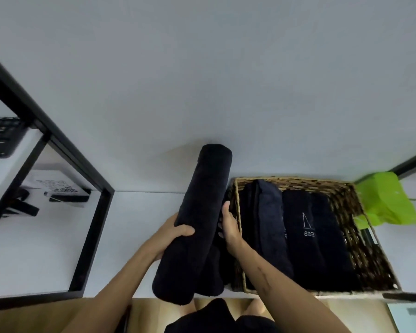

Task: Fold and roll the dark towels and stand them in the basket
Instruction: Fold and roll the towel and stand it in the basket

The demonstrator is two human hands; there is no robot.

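Rolled towel (197, 219): dark, long axis near upright, leaning slightly, held just left of basket (341, 195) outer wall, above white desk (135, 236). Basket holds rolled towels (305, 236) side by side; free slot appears at left end, though cannot tell for sure. Left hand (173, 233) grip wraps roll mid-length. Right hand (229, 224) fingers flat against roll's right side, nearer basket. Judgement: roll must shift right over rim.

One head-worn wide-angle view looks steeply down, close over the near edge of the white table (46, 248), taking in the wicker basket (341, 195) at right and the wall beyond
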